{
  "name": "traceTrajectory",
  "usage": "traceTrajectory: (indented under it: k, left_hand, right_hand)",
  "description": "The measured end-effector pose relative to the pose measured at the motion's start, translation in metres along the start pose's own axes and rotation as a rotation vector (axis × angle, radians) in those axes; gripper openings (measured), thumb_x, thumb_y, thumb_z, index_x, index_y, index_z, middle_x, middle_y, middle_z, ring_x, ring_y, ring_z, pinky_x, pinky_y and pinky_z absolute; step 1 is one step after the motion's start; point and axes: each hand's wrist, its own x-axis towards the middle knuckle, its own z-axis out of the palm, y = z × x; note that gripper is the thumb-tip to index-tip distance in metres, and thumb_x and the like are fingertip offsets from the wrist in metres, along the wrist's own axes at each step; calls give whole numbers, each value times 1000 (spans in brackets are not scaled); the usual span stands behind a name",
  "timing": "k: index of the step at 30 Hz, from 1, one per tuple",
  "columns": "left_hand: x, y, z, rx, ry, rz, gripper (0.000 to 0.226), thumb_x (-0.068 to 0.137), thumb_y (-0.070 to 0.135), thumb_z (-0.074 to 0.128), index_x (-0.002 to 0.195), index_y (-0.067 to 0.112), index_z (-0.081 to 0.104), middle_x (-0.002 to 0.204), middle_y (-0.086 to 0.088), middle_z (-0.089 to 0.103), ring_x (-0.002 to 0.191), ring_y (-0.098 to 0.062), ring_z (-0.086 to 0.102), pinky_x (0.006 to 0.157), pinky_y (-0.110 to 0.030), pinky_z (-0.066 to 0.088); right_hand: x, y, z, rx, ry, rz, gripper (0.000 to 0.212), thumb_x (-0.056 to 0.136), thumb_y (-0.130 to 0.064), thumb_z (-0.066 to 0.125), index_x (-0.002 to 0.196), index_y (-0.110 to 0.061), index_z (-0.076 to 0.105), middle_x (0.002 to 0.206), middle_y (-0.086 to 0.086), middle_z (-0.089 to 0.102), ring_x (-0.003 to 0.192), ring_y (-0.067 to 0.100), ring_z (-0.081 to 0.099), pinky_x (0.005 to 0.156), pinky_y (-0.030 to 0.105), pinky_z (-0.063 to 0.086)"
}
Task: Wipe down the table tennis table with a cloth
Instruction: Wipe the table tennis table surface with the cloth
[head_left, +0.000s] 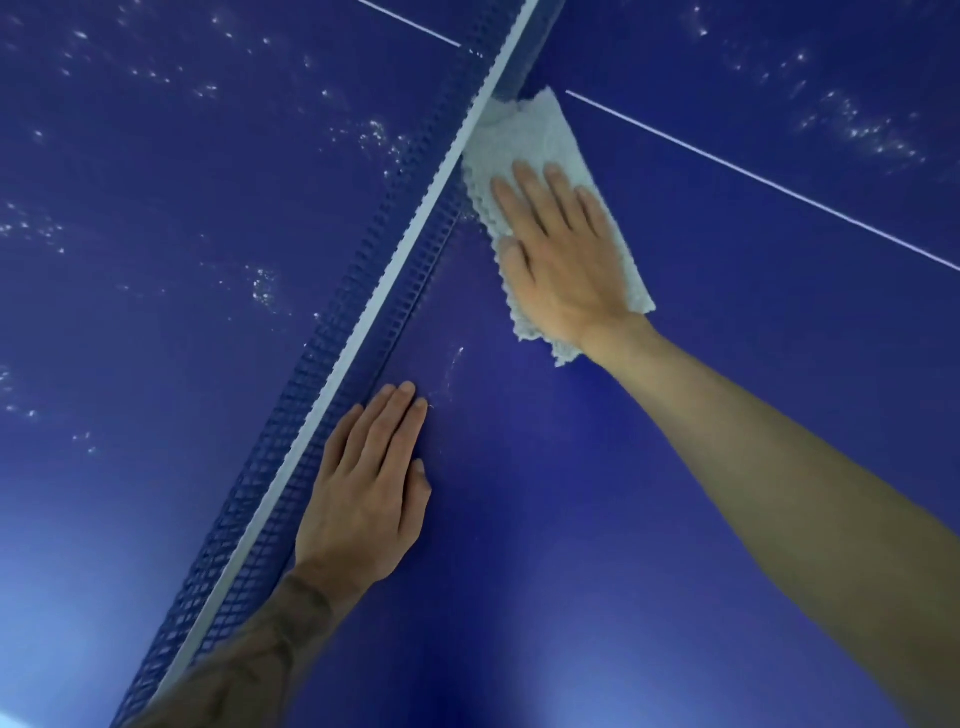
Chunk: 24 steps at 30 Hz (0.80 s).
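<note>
The right hand (561, 265) lies flat on a white cloth (524, 130) in the upper centre of the frame, palm down. Its fingers are straight and only slightly apart, pressing the cloth onto the blue desk (675, 467) rather than gripping it. The cloth is a nubbly, folded strip that shows above the fingertips and along both sides of the hand. Its far end touches the foot of the net (363, 291), and its near end shows by the wrist. The net, blue mesh with a white top band, runs diagonally from the lower left of the frame to the top centre. The left hand (369, 488) sits in the lower centre, just right of the net. It too is flat on the bare desk surface, fingers straight and held together, thumb alongside, holding nothing. Its outer edge lies right beside the mesh, though I cannot tell whether it touches. A thin white line (753, 176) crosses the desk from just right of the cloth toward the right edge of the frame. Pale specks (265, 286) are scattered over the desk left of the net and in the upper right — whether they are drops or dust cannot be told.
</note>
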Motion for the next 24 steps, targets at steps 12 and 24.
traceTrajectory:
  k: [12,24]
  left_hand:
    - [1,1,-1,6,-7,5,55,106,24,39,156,2,45,167,-10,37,158,-22,28,132,-42,18]
    - [1,1,-1,-9,9,7,54,106,23,40,156,3,46,166,-10,39,157,-24,31,131,-44,20]
  right_hand:
    - [-21,-29,3,-18,-23,-119,61,114,-41,13,172,-23,6,180,4,0,166,28,-3,135,50,3]
    - [-42,-53,12,-46,-10,-152,63,113,-40,16,172,-22,7,180,6,2,166,30,-1,134,51,5]
